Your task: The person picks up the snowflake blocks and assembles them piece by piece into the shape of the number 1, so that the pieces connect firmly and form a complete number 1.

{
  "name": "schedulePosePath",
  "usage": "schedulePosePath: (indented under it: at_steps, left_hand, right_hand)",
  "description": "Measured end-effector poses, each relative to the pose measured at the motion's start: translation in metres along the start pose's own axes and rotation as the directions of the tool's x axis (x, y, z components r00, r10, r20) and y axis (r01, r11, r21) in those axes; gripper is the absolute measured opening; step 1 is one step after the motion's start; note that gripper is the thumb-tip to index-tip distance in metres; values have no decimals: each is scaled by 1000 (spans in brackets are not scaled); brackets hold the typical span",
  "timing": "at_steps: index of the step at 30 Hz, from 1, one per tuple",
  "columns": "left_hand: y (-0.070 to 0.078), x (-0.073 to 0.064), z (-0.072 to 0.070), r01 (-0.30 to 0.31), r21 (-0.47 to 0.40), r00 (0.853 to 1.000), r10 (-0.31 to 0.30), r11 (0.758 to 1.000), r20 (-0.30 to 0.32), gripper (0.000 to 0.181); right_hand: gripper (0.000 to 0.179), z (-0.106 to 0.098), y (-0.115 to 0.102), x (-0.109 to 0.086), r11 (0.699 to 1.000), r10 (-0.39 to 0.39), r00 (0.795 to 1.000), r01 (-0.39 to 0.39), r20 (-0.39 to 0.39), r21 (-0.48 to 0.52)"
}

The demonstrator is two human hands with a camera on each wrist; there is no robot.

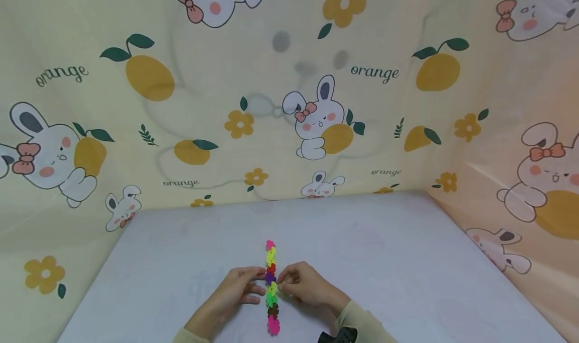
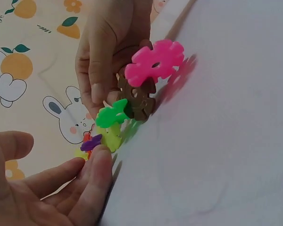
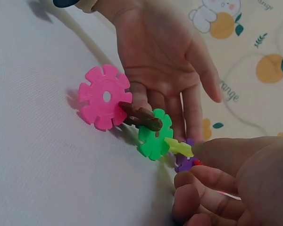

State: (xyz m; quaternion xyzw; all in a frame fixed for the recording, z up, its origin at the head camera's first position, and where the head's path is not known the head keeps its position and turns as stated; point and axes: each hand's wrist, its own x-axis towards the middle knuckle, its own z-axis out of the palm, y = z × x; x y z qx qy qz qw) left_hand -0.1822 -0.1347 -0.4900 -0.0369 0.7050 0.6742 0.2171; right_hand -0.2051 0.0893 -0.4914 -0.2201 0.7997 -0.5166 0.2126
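Observation:
A chain of small flower-shaped plastic discs lies lengthwise on the table between both hands. Its near end is a pink disc, followed by brown, green, yellow and purple ones, with red, yellow and pink farther on. My left hand is at the chain's left side, fingers extended and fingertips touching near the purple disc, the thumb held apart. From the right, my right hand pinches the chain about the yellow disc with thumb and index finger. Fingers partly hide the far discs.
A white-covered table extends around the chain. Behind it and at both sides hangs a cream cloth printed with rabbits and oranges. A dark band sits at the right wrist, by the beige sleeve.

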Motion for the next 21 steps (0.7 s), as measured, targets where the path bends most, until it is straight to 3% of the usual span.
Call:
schedulePosePath:
  at_steps: [11,18,21]
  left_hand:
    - [-1,1,-6,-54,74,998,56,996,-21,48]
    - [5,-2,-11,-57,129,996,66,990,-64,46]
    - [8,-5,-14,-115,171,987,132,979,-95,42]
  right_hand:
    - [19,-3,2,1,999,40,999,-40,4,12]
    - [25,-7,4,1,999,-49,999,49,-22,-15]
    - [25,-11,0,0,998,-68,996,67,-59,-22]
